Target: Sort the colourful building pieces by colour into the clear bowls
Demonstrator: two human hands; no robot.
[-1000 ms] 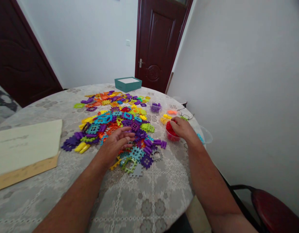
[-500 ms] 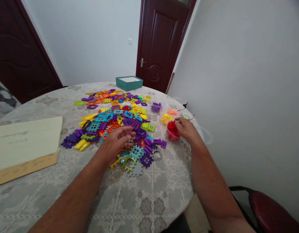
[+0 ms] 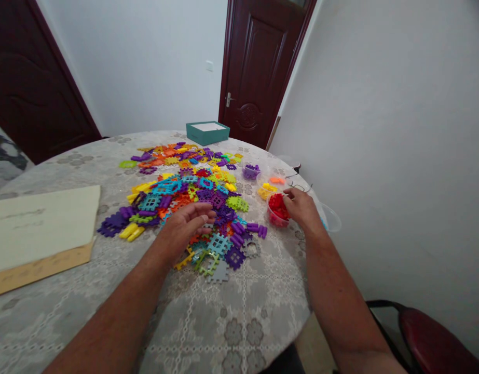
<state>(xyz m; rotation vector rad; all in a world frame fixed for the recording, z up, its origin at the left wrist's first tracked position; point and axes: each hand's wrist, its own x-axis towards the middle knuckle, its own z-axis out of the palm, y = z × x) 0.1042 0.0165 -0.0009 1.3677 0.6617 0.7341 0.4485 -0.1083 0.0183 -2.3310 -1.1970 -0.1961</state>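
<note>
My left hand [image 3: 188,223] is open over the front of a heap of colourful plastic building pieces [image 3: 214,198], its fingers loosely bent and nothing between them. At the right, my right hand [image 3: 300,206] is at the far-right rim of a clear tub [image 3: 278,219] filled with red pieces [image 3: 277,205]. Its thumb and fingers are pressed together; whatever they hold is hidden. Yellow pieces [image 3: 266,191] fill a tub just behind the red one, and purple pieces [image 3: 250,171] sit in a tub farther back.
A green box [image 3: 208,134] stands at the table's far edge. Cream sheets of card [image 3: 44,223] lie at the left over a brown one. Orange pieces [image 3: 277,180] show beside the yellow tub. A clear lid [image 3: 331,218] lies by the right edge, and a dark red chair [image 3: 437,337] stands below.
My right hand has shifted slightly right and the red pieces in the tub look lower. My left hand has barely moved.
</note>
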